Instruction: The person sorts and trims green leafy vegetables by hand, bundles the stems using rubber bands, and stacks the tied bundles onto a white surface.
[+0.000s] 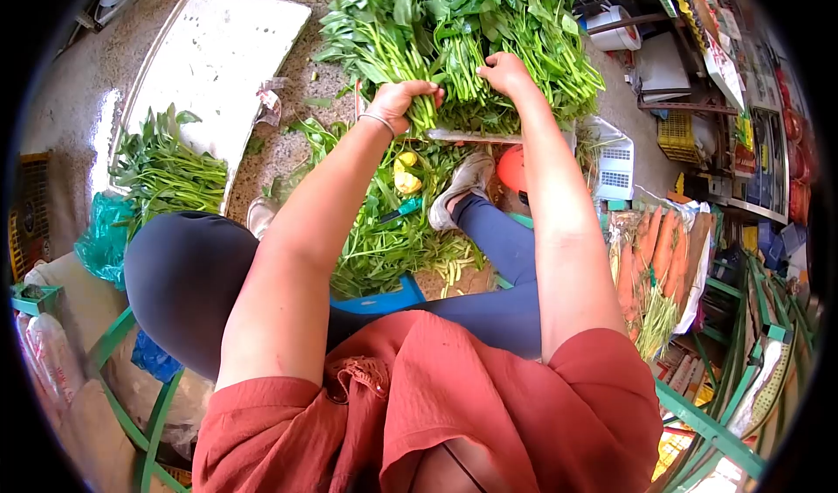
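A big pile of long-stemmed leafy greens [471,30] lies in front of me, stems toward my body. My left hand [403,105], with a bracelet at its wrist, is closed around a bunch of stems at the pile's near left edge. My right hand [506,74] is over the middle of the pile, its fingers curled in and pinching at stems; the fingertips are partly hidden among them. Beneath the pile shows the pale edge of a tray or crate [471,135]. More loose greens [367,222] cover the floor between my feet.
On the left, a white board [218,48] bears a smaller heap of greens [170,170], beside a teal plastic bag [106,240]. To the right are carrots [663,253], a white basket [614,166] and a red-orange round object [511,170]. Green metal frames [711,427] stand near me.
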Motion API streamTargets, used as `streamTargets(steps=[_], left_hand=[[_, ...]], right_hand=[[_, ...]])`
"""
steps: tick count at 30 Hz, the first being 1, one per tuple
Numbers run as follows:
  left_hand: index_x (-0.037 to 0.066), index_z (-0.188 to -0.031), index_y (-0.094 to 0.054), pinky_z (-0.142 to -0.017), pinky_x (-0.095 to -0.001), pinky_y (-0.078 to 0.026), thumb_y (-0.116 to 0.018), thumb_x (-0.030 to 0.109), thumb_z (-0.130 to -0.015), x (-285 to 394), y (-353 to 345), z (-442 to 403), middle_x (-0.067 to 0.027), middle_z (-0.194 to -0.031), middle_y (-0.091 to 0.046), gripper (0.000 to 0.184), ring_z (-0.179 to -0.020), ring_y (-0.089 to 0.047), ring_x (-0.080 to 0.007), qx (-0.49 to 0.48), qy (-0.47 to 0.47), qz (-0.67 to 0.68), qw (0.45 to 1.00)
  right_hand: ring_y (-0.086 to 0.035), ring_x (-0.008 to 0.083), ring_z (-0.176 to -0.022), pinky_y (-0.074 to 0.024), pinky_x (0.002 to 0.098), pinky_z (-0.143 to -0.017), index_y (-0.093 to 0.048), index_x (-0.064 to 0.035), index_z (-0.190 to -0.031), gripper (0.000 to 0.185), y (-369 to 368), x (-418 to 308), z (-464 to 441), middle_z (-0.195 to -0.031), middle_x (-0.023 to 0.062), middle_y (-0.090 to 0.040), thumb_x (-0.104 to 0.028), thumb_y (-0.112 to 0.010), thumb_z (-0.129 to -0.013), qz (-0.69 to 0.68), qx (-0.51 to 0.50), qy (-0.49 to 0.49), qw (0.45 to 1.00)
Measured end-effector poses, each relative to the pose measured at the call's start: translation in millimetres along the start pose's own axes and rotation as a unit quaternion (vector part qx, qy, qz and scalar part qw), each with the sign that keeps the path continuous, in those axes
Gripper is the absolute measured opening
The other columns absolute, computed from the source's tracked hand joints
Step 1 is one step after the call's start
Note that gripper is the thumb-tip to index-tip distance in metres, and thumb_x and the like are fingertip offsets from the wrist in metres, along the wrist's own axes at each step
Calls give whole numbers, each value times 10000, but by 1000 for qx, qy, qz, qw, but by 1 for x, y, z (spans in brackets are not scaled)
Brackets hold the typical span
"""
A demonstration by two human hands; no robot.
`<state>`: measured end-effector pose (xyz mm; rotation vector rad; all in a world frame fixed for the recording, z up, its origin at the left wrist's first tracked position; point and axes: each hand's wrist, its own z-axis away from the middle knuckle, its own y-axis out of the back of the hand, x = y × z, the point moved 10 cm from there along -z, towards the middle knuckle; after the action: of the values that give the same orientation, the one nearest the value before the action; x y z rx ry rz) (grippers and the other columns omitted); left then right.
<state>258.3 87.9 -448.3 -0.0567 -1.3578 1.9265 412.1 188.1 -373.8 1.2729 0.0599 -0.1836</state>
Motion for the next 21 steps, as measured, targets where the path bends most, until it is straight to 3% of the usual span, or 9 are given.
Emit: streamTargets(steps=[3,4,7,11,16,21], left_hand=[[-29,-809,-566,-700,-321,-497,-560,32,-750,-9,-5,-11,-136,-828,-619,85,-723,-598,-207,1,-1,13,1000],[-24,-802,-565,-700,-324,-496,-555,30,-747,-11,-7,-12,-136,-834,-620,77,-718,-594,-204,4,-6,21,1000],[-14,-790,-565,-702,-329,-495,-556,33,-742,-17,-10,-21,-132,-843,-622,68,-710,-588,-204,23,0,39,999],[-8,-799,-570,-700,-334,-496,-563,37,-740,-15,-12,-23,-120,-825,-623,75,-703,-585,-203,39,-7,19,999],[-17,-821,-583,-689,-349,-506,-574,40,-738,-22,-10,-29,-111,-801,-620,101,-686,-597,-209,46,0,43,998],[-17,-817,-591,-692,-347,-505,-574,48,-739,-21,-12,-29,-111,-801,-621,103,-683,-598,-207,48,3,34,998]], right_hand=[[-581,261,-929,-440,342,-827,-619,-69,-989,328,-2,8,-5,-1002,140,-609,-280,-609,-739,-25,-47,9,999],[-606,230,-846,-456,321,-779,-642,-76,-938,286,4,10,-6,-934,133,-631,-277,-617,-736,-59,-13,13,998],[-600,170,-793,-450,289,-743,-647,-53,-912,274,17,13,2,-911,107,-642,-270,-636,-745,-170,-14,6,985],[-584,172,-764,-447,303,-719,-625,-15,-935,300,26,20,6,-859,104,-642,-256,-634,-756,-222,4,11,975],[-548,153,-598,-443,294,-588,-622,-5,-870,299,-4,14,7,-706,76,-611,-276,-630,-744,-251,-72,-26,965],[-575,179,-680,-451,312,-659,-610,9,-930,399,-8,-2,7,-777,102,-626,-308,-679,-699,-214,-59,6,975]])
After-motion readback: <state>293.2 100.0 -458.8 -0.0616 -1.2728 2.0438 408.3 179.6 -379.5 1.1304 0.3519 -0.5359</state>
